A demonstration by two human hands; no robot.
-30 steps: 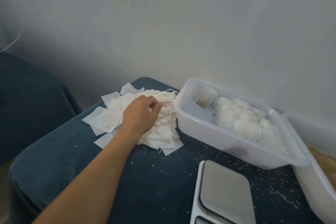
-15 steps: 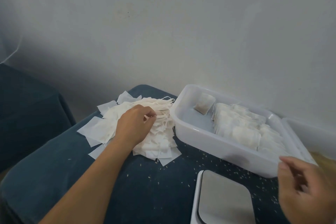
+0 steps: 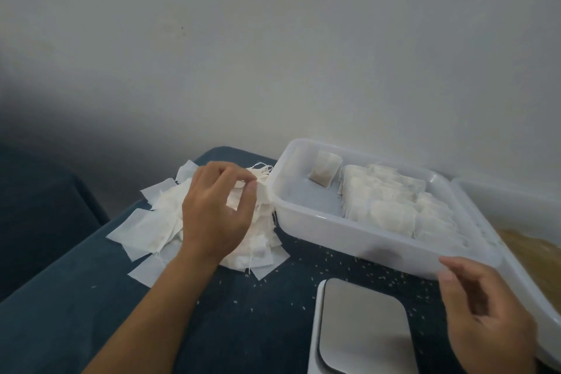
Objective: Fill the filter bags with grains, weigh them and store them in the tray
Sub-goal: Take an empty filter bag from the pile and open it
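Observation:
A heap of empty white filter bags with loose strings lies on the dark blue table. My left hand is on top of the heap, thumb and fingers pinching one filter bag near its string end. To the right stands a white plastic tray holding several filled bags in rows and one apart. My right hand hovers by the tray's near right corner with loosely curled fingers, holding nothing. A scale with a steel plate sits in front.
A second white container with brownish grains is at the far right, partly cut off. Spilled grains dot the table between tray and scale. A grey wall rises right behind the table. The table's left edge drops off beside a dark surface.
My left hand has drawn its fingers together on a bag at the top of the heap. My right hand came into view at the lower right and has risen toward the tray.

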